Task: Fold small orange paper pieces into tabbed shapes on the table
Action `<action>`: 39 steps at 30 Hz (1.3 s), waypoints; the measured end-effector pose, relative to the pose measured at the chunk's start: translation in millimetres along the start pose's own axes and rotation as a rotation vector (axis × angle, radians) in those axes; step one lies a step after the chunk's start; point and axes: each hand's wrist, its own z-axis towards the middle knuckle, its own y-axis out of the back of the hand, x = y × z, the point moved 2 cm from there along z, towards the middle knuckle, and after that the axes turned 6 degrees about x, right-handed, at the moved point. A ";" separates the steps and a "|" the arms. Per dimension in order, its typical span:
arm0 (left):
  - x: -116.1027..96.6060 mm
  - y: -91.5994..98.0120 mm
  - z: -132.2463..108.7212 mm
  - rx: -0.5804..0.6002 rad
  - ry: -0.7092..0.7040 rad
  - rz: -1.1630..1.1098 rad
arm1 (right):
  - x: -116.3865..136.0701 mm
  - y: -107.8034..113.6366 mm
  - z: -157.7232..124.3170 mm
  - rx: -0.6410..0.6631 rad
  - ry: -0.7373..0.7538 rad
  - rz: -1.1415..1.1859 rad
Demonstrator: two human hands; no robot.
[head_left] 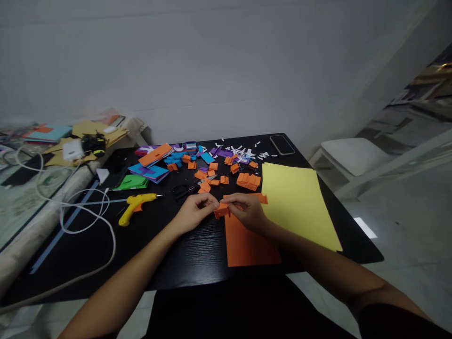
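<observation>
Orange sheet [247, 245]: flat on worktop [183, 254], beneath right hand [249, 213]
Left hand [195, 213]: pinching folded orange piece [221, 211], steadying one end
Right hand: pinching its other end

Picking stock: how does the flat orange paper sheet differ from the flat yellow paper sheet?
The orange paper sheet is smaller; the yellow paper sheet is larger. Orange lies under the right hand, its far edge notched; yellow lies to its right, edges whole. Both lie flat on the black table.

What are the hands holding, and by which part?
A small orange paper piece: the left hand pinches its left end, the right hand its right end.
</observation>
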 end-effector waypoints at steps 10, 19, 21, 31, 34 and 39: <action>-3.8 -2.1 -3.9 0.061 -0.076 0.217 | 0.3 -1.0 6.5 0.201 -0.306 0.145; -6.0 -3.6 -5.0 0.130 -0.149 0.233 | 1.5 0.0 4.6 0.345 -0.284 0.023; -7.1 -2.4 -4.8 0.125 -0.165 0.227 | 2.3 0.6 5.2 0.347 -0.265 0.016; -7.8 7.0 -2.7 0.064 -0.144 0.183 | 6.0 9.7 12.4 0.336 -0.267 0.021; -7.0 8.1 -2.6 0.053 -0.132 0.167 | 6.0 10.8 13.8 0.311 -0.278 0.038; -6.1 6.3 -2.8 0.045 -0.130 0.201 | 3.7 9.9 13.2 0.255 -0.271 0.107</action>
